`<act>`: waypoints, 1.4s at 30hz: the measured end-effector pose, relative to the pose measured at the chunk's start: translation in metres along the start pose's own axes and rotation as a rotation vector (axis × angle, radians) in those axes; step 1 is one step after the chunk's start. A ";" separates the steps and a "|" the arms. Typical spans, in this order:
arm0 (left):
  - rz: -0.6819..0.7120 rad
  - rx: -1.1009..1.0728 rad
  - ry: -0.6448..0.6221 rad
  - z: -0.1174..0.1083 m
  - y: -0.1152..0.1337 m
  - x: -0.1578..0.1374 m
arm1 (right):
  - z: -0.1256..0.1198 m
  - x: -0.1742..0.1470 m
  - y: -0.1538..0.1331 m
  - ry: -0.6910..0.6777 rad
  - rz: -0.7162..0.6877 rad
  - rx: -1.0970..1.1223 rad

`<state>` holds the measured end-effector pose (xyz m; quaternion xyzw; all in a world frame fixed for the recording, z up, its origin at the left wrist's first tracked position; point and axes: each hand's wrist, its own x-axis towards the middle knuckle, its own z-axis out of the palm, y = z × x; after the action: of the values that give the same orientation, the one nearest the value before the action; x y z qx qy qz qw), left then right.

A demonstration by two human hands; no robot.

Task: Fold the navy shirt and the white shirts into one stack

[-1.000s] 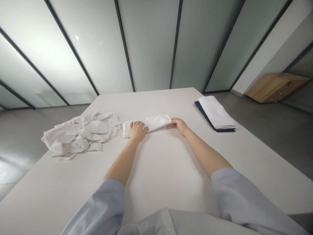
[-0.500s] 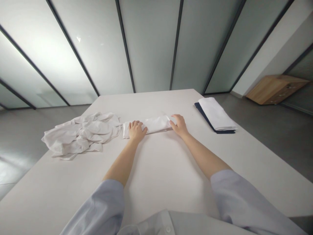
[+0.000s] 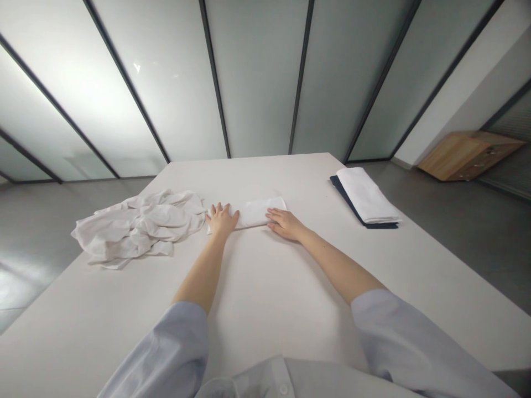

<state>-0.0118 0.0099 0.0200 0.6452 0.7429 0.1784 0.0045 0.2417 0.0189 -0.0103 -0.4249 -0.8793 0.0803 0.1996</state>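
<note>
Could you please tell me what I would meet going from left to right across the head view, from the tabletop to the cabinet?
Crumpled white cloth → left hand → flat white cloth, where it shows between the hands → right hand → folded white-and-navy stack → wooden cabinet.

We lay our left hand (image 3: 222, 222), fingers spread, on the left end of a folded white cloth (image 3: 255, 212) on the pale table (image 3: 282, 298); our right hand (image 3: 287, 225) touches its right end. Just beside our left hand sits a crumpled white heap of fabric (image 3: 141, 228). Well to our right, a white folded stack (image 3: 367, 196) rests on something navy (image 3: 384, 225), probably cloth too, though little of it shows.
</note>
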 end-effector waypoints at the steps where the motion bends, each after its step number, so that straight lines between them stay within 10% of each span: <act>1: -0.013 -0.007 0.008 -0.002 -0.002 0.001 | -0.001 0.000 -0.001 0.000 0.000 -0.003; 6: -0.037 0.009 0.031 -0.011 -0.014 0.006 | 0.001 -0.001 -0.001 -0.018 0.102 -0.090; 18: 0.110 -0.200 -0.538 -0.016 0.009 0.000 | -0.005 -0.006 0.029 0.341 0.589 -0.247; 22: 0.058 -0.507 -0.745 -0.019 0.023 -0.015 | -0.010 -0.005 0.026 0.233 0.603 -0.196; 32: -0.281 -1.389 -0.611 0.016 0.064 -0.034 | -0.011 0.003 0.013 0.108 0.434 0.238; 42: -0.253 -1.674 -0.520 0.022 0.062 -0.037 | -0.010 0.003 0.002 0.144 0.341 0.803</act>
<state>0.0586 -0.0132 0.0078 0.3635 0.4097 0.5095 0.6636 0.2456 0.0226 -0.0013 -0.4572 -0.6795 0.4175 0.3937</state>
